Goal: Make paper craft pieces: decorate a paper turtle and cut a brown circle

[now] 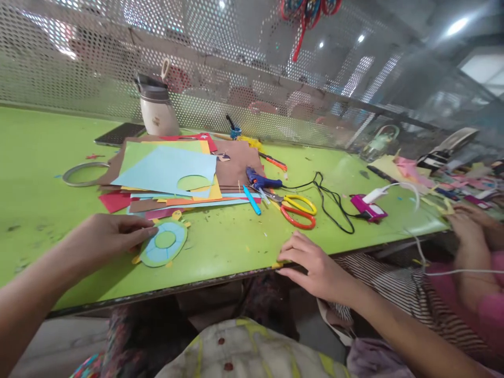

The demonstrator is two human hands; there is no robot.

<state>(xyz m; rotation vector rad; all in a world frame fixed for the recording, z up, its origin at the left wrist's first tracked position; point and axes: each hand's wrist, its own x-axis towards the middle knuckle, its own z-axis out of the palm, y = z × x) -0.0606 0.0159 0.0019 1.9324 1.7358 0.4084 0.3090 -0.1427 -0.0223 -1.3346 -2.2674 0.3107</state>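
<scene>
Green table [220, 252]. At near edge, right hand [315, 265] half-curled, fingertips at yellow scrap [277, 265], cannot tell if gripped. Left side, paper turtle [176, 244] lying flat; left hand [114, 233] on its edge, thumb and fingers nearly together, grip unclear. Beyond: scissors [282, 202], glue gun [258, 181], paper stack [165, 165], bottle [159, 118], mesh screen [220, 79].

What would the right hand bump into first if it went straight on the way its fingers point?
Probably the little yellow scrap at the edge of the green table. It sits right by the fingertips of the right hand, which may already be touching it; the depth is hard to tell.
</scene>
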